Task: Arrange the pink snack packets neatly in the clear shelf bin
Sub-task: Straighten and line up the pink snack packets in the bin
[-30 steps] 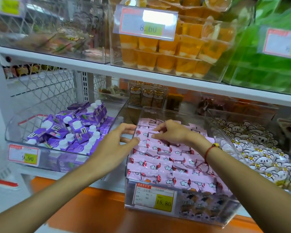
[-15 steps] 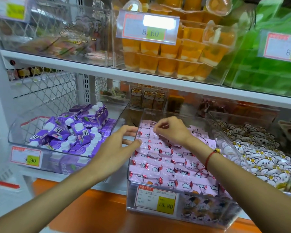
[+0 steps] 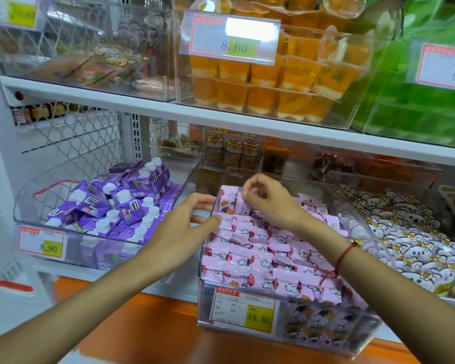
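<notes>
The clear shelf bin (image 3: pixel 326 337) stands on the lower shelf, full of pink snack packets (image 3: pixel 260 261) lying in rough rows. At the bin's far left end, several packets stand on edge. My right hand (image 3: pixel 268 200) reaches over the far end with its fingers pinched on one upright pink packet (image 3: pixel 241 206). My left hand (image 3: pixel 184 229) sits at the bin's left wall, fingers spread, fingertips touching the wall and the packets just inside. A red string bracelet circles my right wrist.
A clear bin of purple drink cartons (image 3: pixel 116 206) stands to the left, and a bin of white cartoon packets (image 3: pixel 410 240) to the right. The upper shelf (image 3: pixel 168 107) holds orange jelly cups (image 3: pixel 268 82) and green packs. Price tags hang on the bin fronts.
My right hand has moved from lying on the packets toward the bin's far end and raised a packet on edge. My left hand slid slightly forward along the left wall.
</notes>
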### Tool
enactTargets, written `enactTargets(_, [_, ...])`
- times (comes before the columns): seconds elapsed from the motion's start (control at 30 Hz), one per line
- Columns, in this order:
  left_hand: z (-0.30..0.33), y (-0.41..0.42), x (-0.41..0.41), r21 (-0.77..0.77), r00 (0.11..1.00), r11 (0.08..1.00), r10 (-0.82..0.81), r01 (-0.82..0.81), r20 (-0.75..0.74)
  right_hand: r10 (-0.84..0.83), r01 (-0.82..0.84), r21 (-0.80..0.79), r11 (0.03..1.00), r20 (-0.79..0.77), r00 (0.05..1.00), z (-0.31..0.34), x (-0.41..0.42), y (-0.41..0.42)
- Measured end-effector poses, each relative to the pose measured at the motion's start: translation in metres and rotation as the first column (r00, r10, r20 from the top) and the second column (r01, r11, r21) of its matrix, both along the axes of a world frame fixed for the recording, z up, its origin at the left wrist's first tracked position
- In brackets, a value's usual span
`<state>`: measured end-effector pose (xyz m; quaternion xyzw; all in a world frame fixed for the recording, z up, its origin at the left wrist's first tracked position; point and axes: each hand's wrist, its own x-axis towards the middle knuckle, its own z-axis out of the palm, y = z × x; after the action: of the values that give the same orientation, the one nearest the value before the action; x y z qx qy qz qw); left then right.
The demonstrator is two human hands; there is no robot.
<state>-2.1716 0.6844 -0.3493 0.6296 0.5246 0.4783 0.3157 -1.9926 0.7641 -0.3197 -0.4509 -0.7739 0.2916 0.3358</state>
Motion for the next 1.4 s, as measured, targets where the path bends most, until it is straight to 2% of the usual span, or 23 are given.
enactTargets(0.1, [0.002,-0.002,-0.001,0.01,0.998,1.0,0.012,-0.012,-0.06,-0.005,0.008,-0.023,1.0,0.132,0.991,-0.003,0.002,0.001])
enactTargets(0.23, [0.01,0.001,-0.001,0.153,0.961,0.985,0.114,-0.077,-0.253,-0.003,-0.052,0.122,0.991,0.409,0.912,-0.008,-0.005,0.004])
enactTargets(0.3, [0.016,0.009,0.0,0.209,0.947,0.975,0.131,-0.07,-0.295,0.014,-0.073,0.099,0.992,0.498,0.867,-0.006,-0.008,0.006])
enactTargets(0.4, [0.027,0.028,0.0,0.203,0.908,0.977,0.143,-0.066,-0.393,0.044,-0.104,0.067,0.992,0.595,0.803,0.0,-0.011,0.012])
enactTargets(0.43, [0.031,0.035,0.0,0.214,0.863,0.976,0.143,-0.041,-0.485,0.061,-0.115,0.057,0.992,0.581,0.812,0.001,-0.01,0.013])
enactTargets(0.5, [0.042,0.053,0.0,0.197,0.699,0.977,0.088,0.078,-0.71,0.067,-0.094,0.035,0.995,0.47,0.88,-0.001,-0.007,0.014])
enactTargets(0.57, [0.055,0.068,0.002,0.058,0.516,0.981,-0.048,0.186,-0.855,0.018,-0.015,-0.013,1.0,0.275,0.961,-0.007,0.001,0.014])
enactTargets(0.63, [0.064,0.08,0.004,-0.101,0.378,0.97,-0.181,0.22,-0.908,-0.037,0.046,-0.093,0.995,0.104,0.994,-0.013,0.009,0.012])
enactTargets(0.67, [0.067,0.086,0.006,-0.17,0.311,0.961,-0.234,0.221,-0.921,-0.056,0.064,-0.107,0.992,0.071,0.996,-0.015,0.011,0.012])
enactTargets(0.73, [0.067,0.093,0.01,-0.273,0.181,0.943,-0.307,0.191,-0.934,-0.079,0.085,-0.072,0.994,0.085,0.993,-0.018,0.011,0.012])
enactTargets(0.8, [0.067,0.098,0.014,-0.316,0.116,0.935,-0.335,0.16,-0.935,-0.086,0.091,-0.03,0.995,0.126,0.988,-0.019,0.009,0.013])
enactTargets(0.87, [0.066,0.1,0.016,-0.276,0.135,0.947,-0.299,0.166,-0.945,-0.088,0.092,-0.024,0.995,0.116,0.989,-0.019,0.009,0.013])
enactTargets(0.97, [0.064,0.101,0.019,-0.011,0.2,0.976,-0.055,0.216,-0.978,-0.099,0.099,-0.07,0.993,0.0,0.995,-0.02,0.011,0.014])
enactTargets(1.0, [0.061,0.101,0.021,0.034,0.212,0.968,-0.02,0.247,-0.977,-0.115,0.11,-0.099,0.989,-0.046,0.992,-0.02,0.011,0.014])
enactTargets(1.1, [0.055,0.103,0.027,-0.005,0.31,0.945,-0.112,0.328,-0.944,-0.151,0.137,-0.158,0.978,-0.084,0.985,-0.015,0.016,0.015])
enactTargets(1.17, [0.053,0.104,0.027,-0.032,0.373,0.943,-0.163,0.332,-0.913,-0.166,0.169,-0.021,0.985,0.087,0.982,-0.012,0.021,0.015])
enactTargets(1.23, [0.051,0.105,0.027,-0.044,0.404,0.945,-0.18,0.324,-0.897,-0.193,0.154,0.15,0.977,0.296,0.935,-0.009,0.026,0.012])
enactTargets(1.33, [0.048,0.106,0.027,-0.04,0.478,0.947,-0.197,0.319,-0.856,-0.126,0.057,0.172,0.983,0.426,0.896,-0.011,0.032,0.005])
enactTargets(1.4, [0.048,0.105,0.026,0.038,0.566,0.955,-0.141,0.293,-0.812,-0.133,0.004,0.251,0.968,0.499,0.856,-0.012,0.034,-0.001])
